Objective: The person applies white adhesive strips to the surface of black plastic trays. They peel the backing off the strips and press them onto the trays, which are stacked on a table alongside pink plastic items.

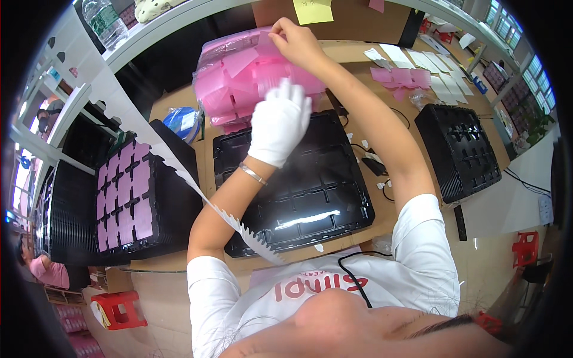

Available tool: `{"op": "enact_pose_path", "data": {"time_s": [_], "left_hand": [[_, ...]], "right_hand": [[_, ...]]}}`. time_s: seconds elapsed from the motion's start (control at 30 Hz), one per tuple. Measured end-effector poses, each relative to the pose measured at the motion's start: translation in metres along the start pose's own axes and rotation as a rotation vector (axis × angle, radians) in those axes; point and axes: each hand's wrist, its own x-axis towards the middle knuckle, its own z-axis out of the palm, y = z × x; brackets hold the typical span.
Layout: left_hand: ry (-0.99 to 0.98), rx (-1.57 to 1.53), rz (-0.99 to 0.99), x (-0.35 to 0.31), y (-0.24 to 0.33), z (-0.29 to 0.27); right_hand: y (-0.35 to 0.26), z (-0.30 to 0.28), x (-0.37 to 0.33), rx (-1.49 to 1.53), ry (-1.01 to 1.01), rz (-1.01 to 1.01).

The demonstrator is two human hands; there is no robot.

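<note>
My left hand [279, 124], in a white glove, reaches over the near edge of a pile of pink sheets [222, 89]. Its fingers look stretched out and somewhat blurred, with nothing visible in them. At the far side of the pile, my bare right hand [295, 45] has thumb and forefinger pinched at the corner of a thin pink sheet [262, 48]. Clear plastic film covers part of the pile's far left. Below both hands lies a large black plastic tray [298, 191] with shallow compartments; my left forearm crosses its left part.
At left stands a stack of black trays [152, 230], its top one bearing pink pieces [125, 197]. Another black tray stack [459, 152] stands at right. White papers [424, 62] lie at the back right, a blue tape roll [182, 123] at left, and a cable with a black plug [375, 166] beside the tray.
</note>
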Motion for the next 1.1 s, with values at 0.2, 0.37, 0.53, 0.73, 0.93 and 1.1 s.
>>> {"op": "enact_pose_path", "data": {"time_s": [0.2,0.37,0.53,0.73,0.93,1.1], "left_hand": [[-0.07,0.484,-0.182,0.003,-0.053,0.043],[-0.071,0.211,-0.342,-0.009,-0.081,0.072],[0.154,-0.104,-0.136,-0.006,-0.054,0.045],[0.152,0.099,-0.069,0.03,-0.074,0.061],[0.138,0.01,-0.072,0.039,-0.141,0.138],[0.11,-0.109,-0.185,0.021,-0.127,0.119]], "right_hand": [[0.006,-0.002,0.002,0.071,-0.013,-0.199],[-0.006,0.0,-0.005,0.085,0.02,-0.198],[-0.006,-0.002,-0.01,0.193,0.055,-0.204],[0.007,-0.008,-0.029,0.078,0.166,-0.486],[-0.013,-0.008,-0.105,-0.028,0.107,-0.724],[0.0,-0.016,-0.171,-0.111,0.261,-0.212]]}}
